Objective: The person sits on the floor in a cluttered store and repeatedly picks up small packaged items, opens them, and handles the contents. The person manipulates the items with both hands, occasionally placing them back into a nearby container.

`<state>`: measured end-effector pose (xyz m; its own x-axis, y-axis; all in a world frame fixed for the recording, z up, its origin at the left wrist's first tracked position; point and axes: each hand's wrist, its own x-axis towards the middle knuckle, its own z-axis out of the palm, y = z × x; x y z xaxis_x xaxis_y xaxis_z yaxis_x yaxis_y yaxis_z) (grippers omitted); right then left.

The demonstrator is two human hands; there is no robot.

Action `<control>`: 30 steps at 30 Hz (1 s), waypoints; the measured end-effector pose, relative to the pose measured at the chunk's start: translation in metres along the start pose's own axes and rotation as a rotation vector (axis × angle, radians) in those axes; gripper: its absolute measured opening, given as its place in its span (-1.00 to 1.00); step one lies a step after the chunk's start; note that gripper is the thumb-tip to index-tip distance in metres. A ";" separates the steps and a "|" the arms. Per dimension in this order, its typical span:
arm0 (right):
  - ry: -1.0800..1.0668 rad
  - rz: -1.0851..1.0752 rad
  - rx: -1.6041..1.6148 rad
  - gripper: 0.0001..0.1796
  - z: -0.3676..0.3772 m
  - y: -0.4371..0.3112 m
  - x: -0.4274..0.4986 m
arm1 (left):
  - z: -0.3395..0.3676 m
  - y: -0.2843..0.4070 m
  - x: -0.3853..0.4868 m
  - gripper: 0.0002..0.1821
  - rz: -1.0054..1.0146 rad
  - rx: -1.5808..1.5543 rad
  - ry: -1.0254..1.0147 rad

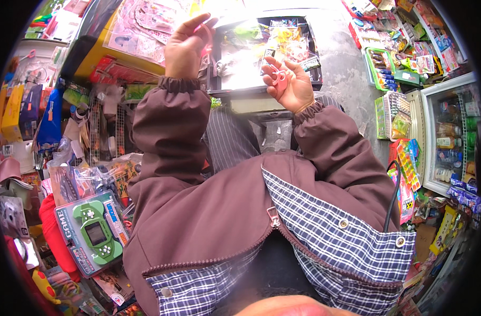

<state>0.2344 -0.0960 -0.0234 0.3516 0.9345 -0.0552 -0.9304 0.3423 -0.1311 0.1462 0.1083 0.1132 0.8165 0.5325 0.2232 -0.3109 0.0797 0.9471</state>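
Note:
My left hand (185, 51) is raised at the left edge of a dark-rimmed tray (264, 91). Its fingers pinch a pink strip (207, 39), partly hidden behind them and blurred by glare. Palm up over the tray's right front corner, my right hand (297, 85) holds a small pink plastic piece (280, 80) with a loop or cord on it, against the curled fingers. In the tray lie clear plastic packets (292, 41) of yellow and pink small items and a green packet (248, 31). Strong light washes out the tray's white middle.
To the left, sheets of stickers or cards (145, 27) lie above a yellow edge. A packaged green handheld game (93, 233) sits at lower left. On the right are a glass-door drinks fridge (448, 134), a green basket (378, 69) and shelves of packaged goods. Grey concrete floor (343, 71) shows between.

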 end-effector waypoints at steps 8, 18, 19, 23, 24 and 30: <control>0.097 -0.047 -0.232 -0.55 0.006 -0.006 0.000 | -0.023 -0.030 -0.031 -0.82 0.371 0.804 0.044; 0.247 0.048 -0.511 -0.61 0.013 0.002 0.017 | -0.013 -0.001 -0.077 -0.83 0.227 0.357 0.282; 0.231 0.070 -0.483 -0.61 0.016 0.006 0.016 | -0.010 0.003 -0.084 -0.84 0.183 0.148 0.255; 0.094 0.200 -0.322 -0.68 0.034 0.023 0.005 | -0.004 0.008 -0.097 -0.89 -0.052 -0.338 0.202; 0.061 0.219 -0.323 -0.70 0.038 0.025 -0.001 | -0.006 0.011 -0.102 -0.88 -0.114 -0.363 0.116; 0.047 0.240 -0.286 -0.72 0.045 0.033 -0.010 | -0.004 -0.008 -0.119 -0.80 -0.188 -0.463 0.102</control>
<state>0.1954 -0.0896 0.0177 0.1380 0.9771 -0.1622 -0.9226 0.0672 -0.3799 0.0498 0.0475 0.0784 0.8343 0.5511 0.0130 -0.3651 0.5347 0.7621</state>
